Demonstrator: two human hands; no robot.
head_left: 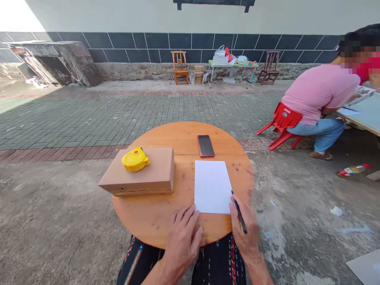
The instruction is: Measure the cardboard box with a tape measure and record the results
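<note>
A white sheet of paper (pixel 210 178) with faint lines of writing lies on the round wooden table (pixel 160 215). My right hand (pixel 246 227) is closed around a black pen (pixel 240 213), its tip near the sheet's right edge. My left hand (pixel 184 235) rests on the table with fingers stretched out, the fingertips by the sheet's lower left corner; nothing is held in it. Beyond the paper lies a dark-screened phone (pixel 206 146) with a red edge. To the left sits a closed cardboard box (pixel 144 180), and a yellow tape measure (pixel 135 160) is on top of it.
On the right, a person in a pink shirt (pixel 320 89) sits on a red plastic chair (pixel 286 118) at another table (pixel 366 114). A bottle (pixel 353 170) lies on the ground nearby. Along the wall stand a wooden chair (pixel 179 68) and a cluttered folding table (pixel 212 64).
</note>
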